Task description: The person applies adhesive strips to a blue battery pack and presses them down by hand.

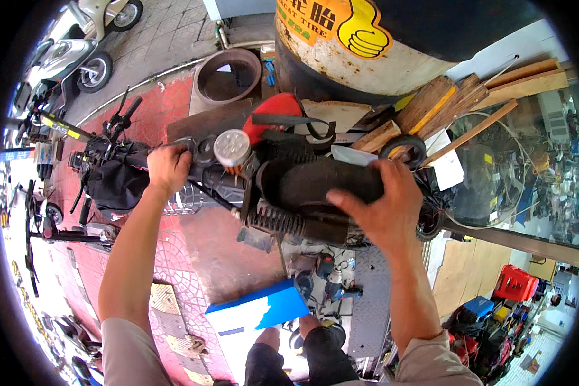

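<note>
A dark small vehicle, perhaps an electric scooter, stands in front of me with its black tyre (331, 183) uppermost. My right hand (392, 202) lies over the tyre's right end, thumb on the near side and fingers bent over the far side. My left hand (169, 168) is closed at the vehicle's left end, on a dark metal part largely hidden by the fingers. Between my hands are a round lamp (231, 148) with a clear lens and a black coil spring (276, 220). A red seat-like piece (273, 116) with a black strap lies just behind.
A brown basin (228, 76) and a large rusty drum (360, 67) stand behind. Wooden boards (441, 106) lean at the right by a glass case (527, 148). Power tools (331, 276) and a blue box (257, 312) are near my legs. Parked scooters (64, 71) stand at the left.
</note>
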`<state>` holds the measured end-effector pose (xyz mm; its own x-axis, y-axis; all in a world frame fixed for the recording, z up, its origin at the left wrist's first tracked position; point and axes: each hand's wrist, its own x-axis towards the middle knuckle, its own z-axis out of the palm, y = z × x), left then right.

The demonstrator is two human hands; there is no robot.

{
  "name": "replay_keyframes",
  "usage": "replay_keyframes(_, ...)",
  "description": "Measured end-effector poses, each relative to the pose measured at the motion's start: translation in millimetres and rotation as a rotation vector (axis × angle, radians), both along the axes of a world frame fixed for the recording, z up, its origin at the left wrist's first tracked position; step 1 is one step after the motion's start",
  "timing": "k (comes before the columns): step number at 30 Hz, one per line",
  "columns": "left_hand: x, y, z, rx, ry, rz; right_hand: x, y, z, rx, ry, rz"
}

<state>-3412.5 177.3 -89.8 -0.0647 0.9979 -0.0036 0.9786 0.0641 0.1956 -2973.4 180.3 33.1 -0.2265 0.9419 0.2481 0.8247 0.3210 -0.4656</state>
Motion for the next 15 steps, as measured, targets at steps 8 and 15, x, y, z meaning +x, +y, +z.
replay_keyframes(8, 1, -2, -20, 0.345, -0.201, -0.036, 10, 12, 11, -0.188, 0.155, 0.039)
replay_keyframes(15, 8, 4, -14, 0.398, -0.212, -0.074, 39, 145, -50, -0.713, 0.189, 0.041)
